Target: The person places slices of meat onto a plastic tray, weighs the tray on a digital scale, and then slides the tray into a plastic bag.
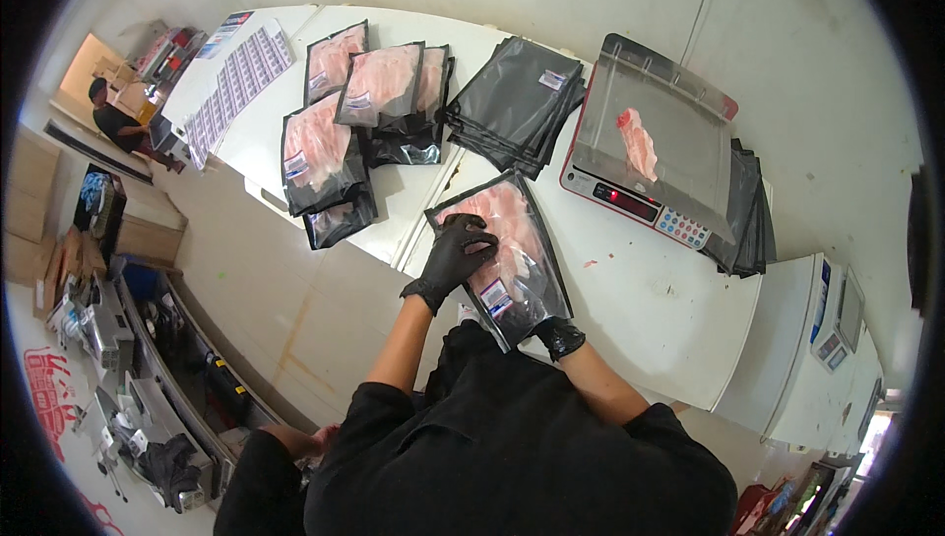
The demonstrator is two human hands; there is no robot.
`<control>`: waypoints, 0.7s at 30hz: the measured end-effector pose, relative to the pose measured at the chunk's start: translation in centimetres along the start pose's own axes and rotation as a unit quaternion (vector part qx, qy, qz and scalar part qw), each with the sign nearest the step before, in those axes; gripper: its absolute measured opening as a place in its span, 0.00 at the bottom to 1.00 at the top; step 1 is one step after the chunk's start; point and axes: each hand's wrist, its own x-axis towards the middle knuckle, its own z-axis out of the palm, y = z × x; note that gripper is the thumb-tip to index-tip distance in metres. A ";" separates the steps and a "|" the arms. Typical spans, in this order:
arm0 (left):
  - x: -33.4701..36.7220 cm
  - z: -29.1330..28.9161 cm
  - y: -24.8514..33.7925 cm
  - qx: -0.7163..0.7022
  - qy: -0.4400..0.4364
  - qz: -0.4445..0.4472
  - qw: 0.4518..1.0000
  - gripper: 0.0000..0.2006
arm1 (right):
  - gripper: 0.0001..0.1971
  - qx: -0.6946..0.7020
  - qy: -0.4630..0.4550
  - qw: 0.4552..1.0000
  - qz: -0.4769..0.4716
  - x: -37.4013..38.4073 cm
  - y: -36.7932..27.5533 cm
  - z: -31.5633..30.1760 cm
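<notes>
A clear-fronted, black-backed plastic bag of sliced pale pink meat (514,231) lies at the near edge of the white table, with a small label near its lower end. My left hand (453,262), in a black glove, rests on the bag's left side with its fingers apart and bent over the meat. At the bag's near right corner my right hand (561,338), also black-gloved, grips the edge; its fingers are mostly hidden behind the plastic. Right of the bag stands a digital scale (598,132) with a lit red display. One strip of meat (638,145) lies on its pan.
Several filled meat bags (317,147) are piled left on the table (630,290). A stack of flat black bags (514,98) lies behind my bag, and more black bags (748,216) sit beside the scale. Label sheets (236,88) lie far left. Another person (120,127) stands in the background.
</notes>
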 end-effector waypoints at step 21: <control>2.4 0.4 0.1 -0.011 -0.152 0.101 0.983 0.25 | 0.20 0.548 -0.141 0.693 0.447 -5.2 -5.5 -16.9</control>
